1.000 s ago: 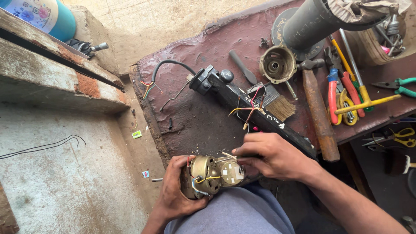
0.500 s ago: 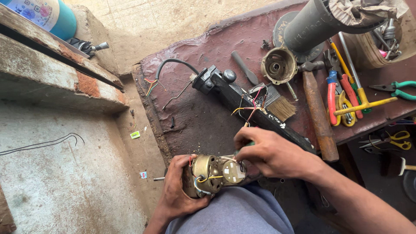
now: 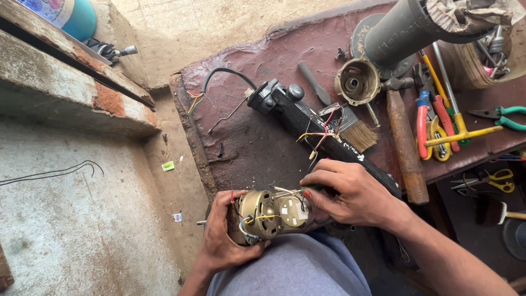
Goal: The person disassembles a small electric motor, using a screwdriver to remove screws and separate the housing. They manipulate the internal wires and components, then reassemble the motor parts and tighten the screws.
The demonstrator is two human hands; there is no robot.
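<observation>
Head view: left hand (image 3: 222, 241) cups brass-coloured motor (image 3: 271, 214), right hand (image 3: 350, 194) fingers pinch its wired end; likely heavy, rigid; grip casing, not fragile wires.

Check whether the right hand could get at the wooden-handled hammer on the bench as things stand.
Probably yes: the right hand rests on the small motor, and the hammer lies uncovered just beyond it, handle towards it.

Motor's (image 3: 268, 215) rear behind left hand (image 3: 222, 241)
</observation>
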